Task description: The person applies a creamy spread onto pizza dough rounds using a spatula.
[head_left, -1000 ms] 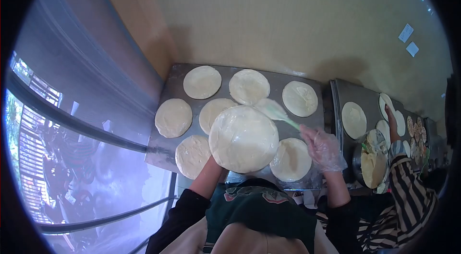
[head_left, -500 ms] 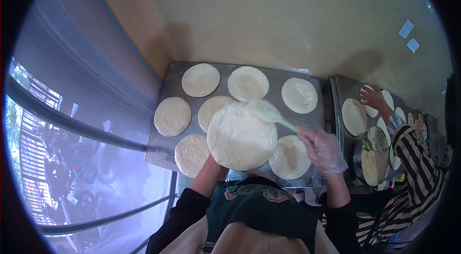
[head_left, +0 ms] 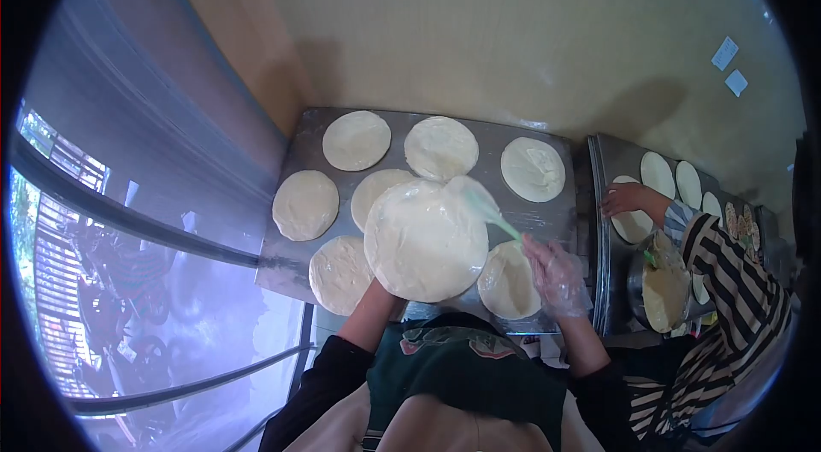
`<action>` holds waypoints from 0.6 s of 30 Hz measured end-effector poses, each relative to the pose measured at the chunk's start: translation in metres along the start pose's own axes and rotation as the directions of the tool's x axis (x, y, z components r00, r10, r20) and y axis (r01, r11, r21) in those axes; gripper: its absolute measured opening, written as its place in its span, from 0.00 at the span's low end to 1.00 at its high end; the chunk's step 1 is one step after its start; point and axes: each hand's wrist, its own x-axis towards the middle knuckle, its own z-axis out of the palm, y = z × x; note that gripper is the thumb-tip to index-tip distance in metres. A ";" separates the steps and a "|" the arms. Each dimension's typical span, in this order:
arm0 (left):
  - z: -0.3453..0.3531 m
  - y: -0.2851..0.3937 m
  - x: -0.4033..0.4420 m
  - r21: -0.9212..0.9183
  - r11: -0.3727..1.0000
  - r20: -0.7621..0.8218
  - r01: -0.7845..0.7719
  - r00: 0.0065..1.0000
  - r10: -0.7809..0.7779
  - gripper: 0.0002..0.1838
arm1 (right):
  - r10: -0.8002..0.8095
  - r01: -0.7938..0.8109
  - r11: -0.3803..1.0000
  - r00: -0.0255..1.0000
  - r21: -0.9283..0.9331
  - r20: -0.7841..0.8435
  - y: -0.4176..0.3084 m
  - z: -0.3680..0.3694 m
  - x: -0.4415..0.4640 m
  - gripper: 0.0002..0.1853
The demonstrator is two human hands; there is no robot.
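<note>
A large dough round (head_left: 425, 242) coated with a pale, glossy spread is raised over the metal table (head_left: 522, 127). My left arm reaches beneath it, and the round hides the fingers of that hand. In a clear plastic glove, my right hand (head_left: 556, 274) grips a green-handled spatula (head_left: 492, 214). The spatula's pale, blurred head touches the upper right of the round. More dough rounds lie on the table around it, among them one at the back left (head_left: 357, 141), one at the back right (head_left: 533, 170) and one beside my right hand (head_left: 510, 281).
On the right, a co-worker's hand (head_left: 627, 197) rests at a dough round on a second metal table (head_left: 611, 163). A bowl of pale filling (head_left: 663, 294) stands near the co-worker's striped sleeve (head_left: 718, 255). A wall rises behind both tables, with a glass pane on the left.
My right hand has moved left and slightly down with the spatula. The held round has shifted slightly left and up. The co-worker's hand has come left and down to a nearer round.
</note>
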 end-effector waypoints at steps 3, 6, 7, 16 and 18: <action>0.005 0.004 0.002 -0.026 0.999 0.033 0.025 0.999 -0.024 0.33 | 0.059 -0.057 0.991 0.998 -0.120 0.015 0.022 0.009 0.007 0.16; 0.012 0.007 0.004 -0.065 0.997 0.052 0.037 0.998 -0.033 0.33 | 0.102 -0.085 0.987 0.987 0.139 -0.123 0.024 0.005 0.003 0.14; 0.013 0.008 0.003 -0.079 0.996 0.052 0.038 0.998 -0.034 0.33 | 0.097 -0.081 0.986 0.989 0.144 -0.113 0.020 0.002 0.000 0.14; -0.007 0.002 0.024 -0.117 0.991 0.086 0.072 0.994 -0.062 0.33 | 0.098 -0.098 0.995 0.987 0.004 -0.124 0.044 0.000 0.004 0.15; -0.009 0.002 0.035 -0.130 0.987 0.096 0.089 0.992 -0.077 0.33 | 0.025 -0.024 0.999 0.999 0.027 -0.044 0.035 -0.023 0.004 0.15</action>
